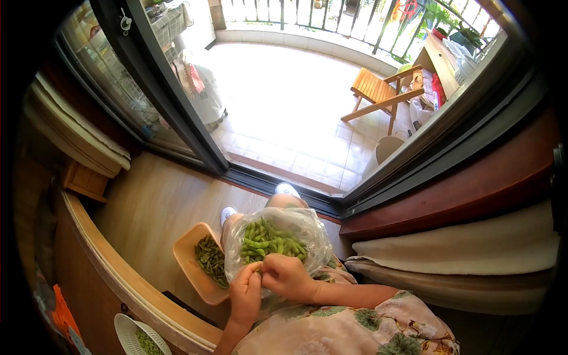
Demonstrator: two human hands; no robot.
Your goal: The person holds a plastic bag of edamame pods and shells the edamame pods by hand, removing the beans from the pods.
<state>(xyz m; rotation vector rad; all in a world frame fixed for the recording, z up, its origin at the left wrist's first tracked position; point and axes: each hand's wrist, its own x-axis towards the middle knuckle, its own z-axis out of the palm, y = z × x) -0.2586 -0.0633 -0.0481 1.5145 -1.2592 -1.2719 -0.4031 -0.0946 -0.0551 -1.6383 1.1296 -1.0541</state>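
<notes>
A clear plastic bag point(322, 241) of green edamame pods point(275, 241) rests open on my lap. At its near edge, my left hand point(244, 293) and my right hand point(288, 277) meet with fingertips pinched together. Between them shows a sliver of an edamame pod point(258, 270), mostly covered by the fingers. To the left of the bag is an orange plastic bin point(188, 258) holding darker, flattened pods point(210, 260). A white slotted basket point(125, 328) at the lower left contains loose green beans point(148, 342).
A curved wooden bench edge point(127, 284) runs along the left. Ahead, a sliding glass door point(171, 89) opens onto a tiled balcony point(272, 94) with a wooden folding chair point(378, 92). Cream curtains point(461, 242) hang at the right.
</notes>
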